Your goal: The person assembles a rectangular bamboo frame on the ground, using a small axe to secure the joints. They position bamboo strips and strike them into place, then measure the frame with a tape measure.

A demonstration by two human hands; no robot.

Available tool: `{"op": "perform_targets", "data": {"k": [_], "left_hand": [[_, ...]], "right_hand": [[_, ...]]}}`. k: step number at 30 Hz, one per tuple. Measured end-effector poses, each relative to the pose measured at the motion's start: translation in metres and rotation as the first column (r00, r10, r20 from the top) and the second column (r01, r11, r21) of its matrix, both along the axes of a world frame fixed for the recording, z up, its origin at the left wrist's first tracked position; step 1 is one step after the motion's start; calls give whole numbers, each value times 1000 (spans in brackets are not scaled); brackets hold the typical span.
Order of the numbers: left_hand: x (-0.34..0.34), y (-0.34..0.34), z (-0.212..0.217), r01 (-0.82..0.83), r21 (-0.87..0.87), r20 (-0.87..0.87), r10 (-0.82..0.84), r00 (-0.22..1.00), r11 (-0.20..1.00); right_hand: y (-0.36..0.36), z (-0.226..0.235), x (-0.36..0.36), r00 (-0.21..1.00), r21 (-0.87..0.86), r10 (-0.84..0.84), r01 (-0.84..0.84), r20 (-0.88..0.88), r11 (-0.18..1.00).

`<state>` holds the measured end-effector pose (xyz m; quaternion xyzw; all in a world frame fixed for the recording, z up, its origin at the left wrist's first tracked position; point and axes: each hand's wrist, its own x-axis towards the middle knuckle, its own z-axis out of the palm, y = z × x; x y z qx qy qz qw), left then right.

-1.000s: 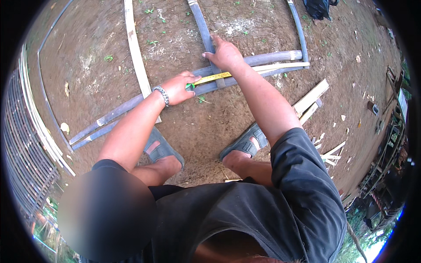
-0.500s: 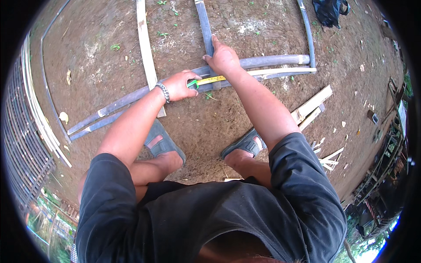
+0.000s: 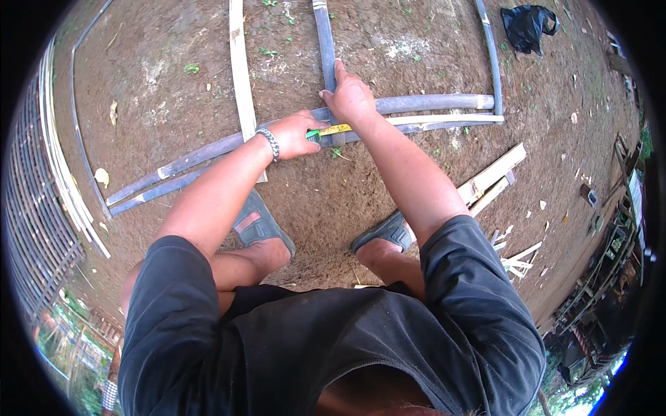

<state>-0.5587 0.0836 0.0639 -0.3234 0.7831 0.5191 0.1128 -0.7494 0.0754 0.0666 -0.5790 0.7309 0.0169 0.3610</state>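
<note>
My left hand [image 3: 291, 136], with a chain bracelet at its wrist, is closed around a green tape measure [image 3: 313, 136]. A short length of yellow tape blade [image 3: 336, 130] runs from it to the right, passing under my right wrist. My right hand [image 3: 351, 99] grips a grey bamboo strip [image 3: 324, 38], its index finger laid along it and its thumb at the left side. That strip crosses two long grey strips, of which the farther strip [image 3: 201, 154] shows most. A pale strip [image 3: 444, 120] lies between them on the right. Left of my hands is a pale upright slat [image 3: 240, 69].
Thin grey strips, a left one [image 3: 78, 125] and a right one [image 3: 489, 52], edge the frame on the soil. Split bamboo pieces [image 3: 494, 170] lie beyond my right sandal [image 3: 385, 234]. A black plastic bag [image 3: 528, 29] is at the far right, a slatted bamboo panel [image 3: 38, 201] at the left.
The exposed yellow blade is shorter, and my left hand with the tape measure has come closer to my right hand. My right hand keeps its place on the grey strip. The view has shifted slightly.
</note>
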Motion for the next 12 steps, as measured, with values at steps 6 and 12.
{"op": "perform_targets", "data": {"k": [6, 12], "left_hand": [[-1, 0, 6, -1, -6, 14, 1, 1000, 1000], [-1, -1, 13, -15, 34, 51, 13, 999, 999]], "right_hand": [[-1, 4, 9, 1000, -13, 23, -23, 12, 1000], [0, -15, 9, 1000, -32, 6, -5, 19, 999]]}}
